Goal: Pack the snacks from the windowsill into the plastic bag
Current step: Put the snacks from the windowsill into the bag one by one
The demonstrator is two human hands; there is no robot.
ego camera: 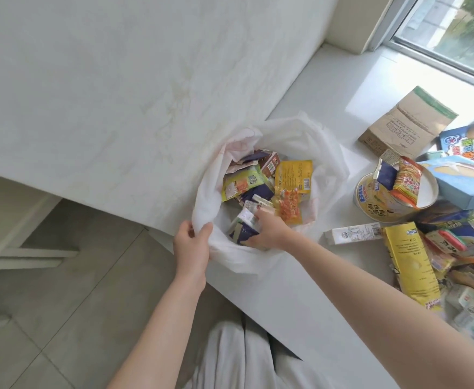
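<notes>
1. Packing in progress: gripping the near rim of the plastic bag (pixel 261 136) with the left hand (pixel 192 245), fingers curled round the film, holding the mouth open.
2. Reaching into the bag with the right hand (pixel 266 230), fingers closed round a dark blue packet (pixel 242 233), lowering it among the packets already inside.
3. Resting the bag on the windowsill (pixel 286 293), near its front edge.
4. Leaving many snacks (pixel 407 262) unpacked on the sill to the right; judging the task as partly done.
5. Calling next for releasing the packet, then reaching right for the white carton (pixel 353 234) lying nearest the bag.
</notes>
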